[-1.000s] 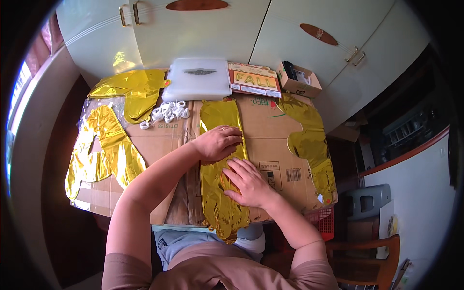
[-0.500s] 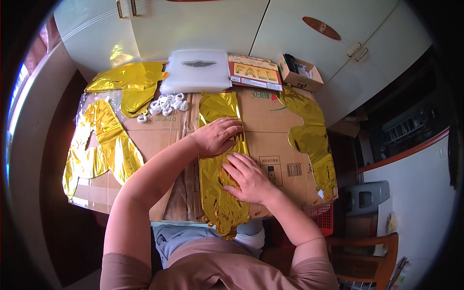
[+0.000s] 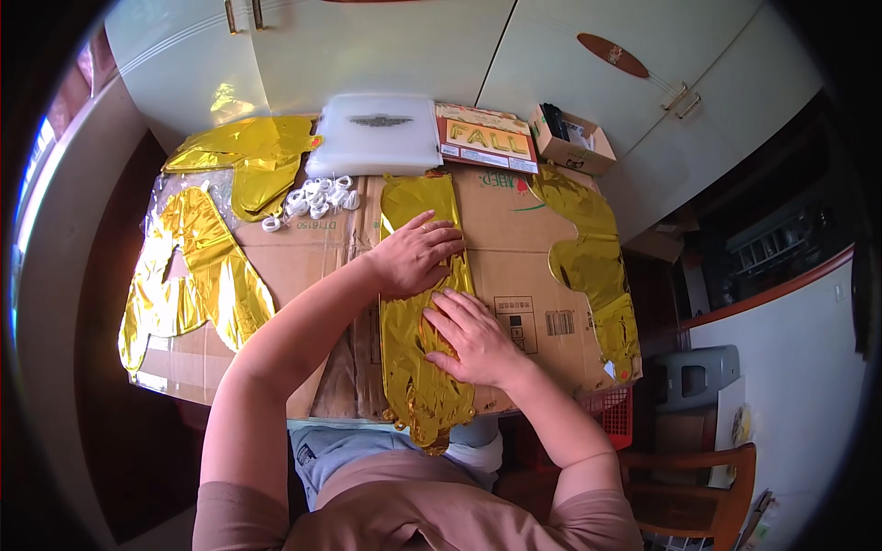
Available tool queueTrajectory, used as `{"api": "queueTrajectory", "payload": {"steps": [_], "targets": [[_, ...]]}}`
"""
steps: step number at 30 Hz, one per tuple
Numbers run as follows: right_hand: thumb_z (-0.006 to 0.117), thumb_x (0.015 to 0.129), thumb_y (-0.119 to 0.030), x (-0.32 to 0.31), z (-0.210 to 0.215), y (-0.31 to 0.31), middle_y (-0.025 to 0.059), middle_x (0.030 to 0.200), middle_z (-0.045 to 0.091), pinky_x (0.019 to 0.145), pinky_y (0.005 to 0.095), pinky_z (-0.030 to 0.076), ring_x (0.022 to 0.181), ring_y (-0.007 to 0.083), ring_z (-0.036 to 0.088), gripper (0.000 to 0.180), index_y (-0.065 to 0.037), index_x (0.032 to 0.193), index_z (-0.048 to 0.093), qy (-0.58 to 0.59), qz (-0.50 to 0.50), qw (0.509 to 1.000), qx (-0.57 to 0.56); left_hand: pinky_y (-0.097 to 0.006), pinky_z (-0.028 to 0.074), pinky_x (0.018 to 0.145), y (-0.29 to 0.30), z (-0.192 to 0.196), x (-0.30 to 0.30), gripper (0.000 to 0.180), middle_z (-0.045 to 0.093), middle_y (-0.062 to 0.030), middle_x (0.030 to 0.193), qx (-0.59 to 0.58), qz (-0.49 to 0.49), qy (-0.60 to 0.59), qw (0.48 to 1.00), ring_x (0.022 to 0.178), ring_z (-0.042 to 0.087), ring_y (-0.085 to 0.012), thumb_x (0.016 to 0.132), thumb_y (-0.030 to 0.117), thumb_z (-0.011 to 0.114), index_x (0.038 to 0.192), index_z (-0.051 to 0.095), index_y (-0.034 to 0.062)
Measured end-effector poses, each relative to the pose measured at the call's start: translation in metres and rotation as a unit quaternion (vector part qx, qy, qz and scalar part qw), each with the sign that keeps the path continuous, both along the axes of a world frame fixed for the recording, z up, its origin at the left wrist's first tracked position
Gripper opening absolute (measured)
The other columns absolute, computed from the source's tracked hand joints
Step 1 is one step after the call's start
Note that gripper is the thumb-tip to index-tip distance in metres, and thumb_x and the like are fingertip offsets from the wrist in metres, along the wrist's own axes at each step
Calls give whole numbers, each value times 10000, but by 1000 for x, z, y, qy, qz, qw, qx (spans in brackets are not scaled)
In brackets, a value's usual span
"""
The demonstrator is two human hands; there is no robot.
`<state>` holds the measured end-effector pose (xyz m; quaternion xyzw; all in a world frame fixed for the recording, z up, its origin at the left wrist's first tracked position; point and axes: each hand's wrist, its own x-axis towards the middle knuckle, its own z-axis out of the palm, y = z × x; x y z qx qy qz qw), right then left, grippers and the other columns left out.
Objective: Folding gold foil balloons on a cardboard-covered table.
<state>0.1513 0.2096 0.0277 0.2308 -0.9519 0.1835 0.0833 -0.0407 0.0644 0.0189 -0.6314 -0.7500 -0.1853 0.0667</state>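
A long gold foil balloon [image 3: 418, 358], deflated and flat, lies down the middle of the cardboard-covered table, its near end hanging over the front edge. My left hand [image 3: 418, 255] rests palm down across its upper half, fingers stretched toward the right edge. Just below, my right hand [image 3: 473, 340] presses flat on the foil with its fingers spread, reaching in from the right. Neither hand grips anything. To the left lies an A-shaped gold foil balloon [image 3: 197, 275], and on the right a curvy gold foil balloon [image 3: 593, 257].
Another gold foil balloon [image 3: 248, 161] sits at the back left, beside several white ribbon coils [image 3: 322, 196]. Along the back are a stack of translucent plastic sheets [image 3: 372, 147], printed balloon packets [image 3: 487, 138] and a small open box [image 3: 574, 142]. A wooden chair [image 3: 698, 496] stands lower right.
My left hand's fingers have shifted slightly upward and spread a little on the foil. The right hand stays nearly in place, and the balloons have not visibly moved.
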Motion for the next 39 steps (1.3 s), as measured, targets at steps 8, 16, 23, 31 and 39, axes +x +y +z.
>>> {"api": "queueTrajectory", "payload": {"steps": [8,16,23,31,39], "targets": [[719,874,-356,8,0,-1,247,1471,458,1197,505,295,1407,403,400,632,3,1364,542,-2,-5,1000,-8,-536,209,1234,0,-2,0,512,542,-127,1447,-7,2,-12,1000,1404,449,-275,939,275,590,1406,538,71],[617,965,-106,18,16,31,200,1379,595,1138,427,425,1348,358,521,364,-10,1316,621,-46,-45,965,-256,-538,214,1233,-3,4,3,484,530,-146,1453,-11,5,-34,999,1399,453,-284,972,272,549,1407,537,62],[616,967,-202,-30,-4,60,156,1425,573,1181,472,330,1385,344,467,392,-13,1311,623,58,-62,996,32,-537,231,1226,1,-3,-1,498,537,-147,1444,0,-5,-22,1000,1394,457,-290,957,286,568,1401,543,64],[610,970,-254,26,-10,30,164,1554,433,1206,526,252,1455,378,366,556,-10,1453,484,7,-54,997,54,-546,225,1225,-3,-6,-2,495,516,-139,1468,-11,-1,-28,1000,1411,435,-294,969,290,560,1415,531,77],[534,1012,-387,89,5,13,138,1633,313,1234,556,128,1514,394,236,638,-50,1535,393,-85,-62,993,54,-546,227,1224,-2,-7,-1,486,520,-138,1466,-4,-2,-33,999,1411,435,-296,977,292,551,1412,535,76]]}}
